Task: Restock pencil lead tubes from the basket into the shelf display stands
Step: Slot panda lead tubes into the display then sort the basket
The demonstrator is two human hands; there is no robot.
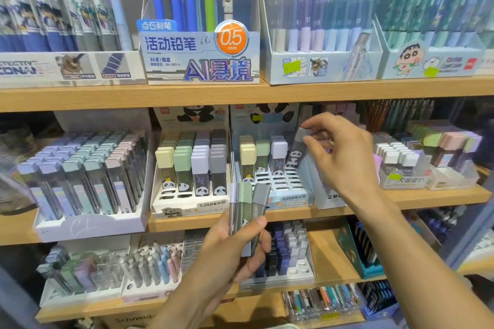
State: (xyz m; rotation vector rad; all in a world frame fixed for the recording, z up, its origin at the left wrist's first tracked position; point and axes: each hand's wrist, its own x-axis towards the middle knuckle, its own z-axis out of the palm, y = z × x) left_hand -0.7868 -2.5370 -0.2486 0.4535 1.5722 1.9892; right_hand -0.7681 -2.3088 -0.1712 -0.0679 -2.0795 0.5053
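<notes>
Right hand: the right hand (339, 152) is raised at the middle shelf, thumb and fingertips pinching the cap of a grey-capped lead tube (295, 151) — the tube is tilted, its lower end down among the slots.
Left hand: the left hand (235, 246) sits lower and to the left of the right one, thumb curled across a fan of held tubes (247, 208) — a pale one, a green-capped one and a grey-capped one, caps pointing up.
Stand under the right hand: the blue panda display stand (272, 181) holds yellow, green and lilac-capped tubes in its back rows; its front slots show as open holes, just beyond the caps of the left hand's bundle.
Left of that: the white panda display stand (187, 195), with four columns of tubes in yellow, green, lilac and grey.
Farther left: a wide pastel tube tray (88, 211), well apart from both hands.
Above the hands: a wooden shelf (240, 93) carrying a mechanical pencil box (203, 56) marked 0.5 mm.
Below the left hand: more tube stands on the lower shelf, partly hidden by the wrist.
Basket: out of view.
</notes>
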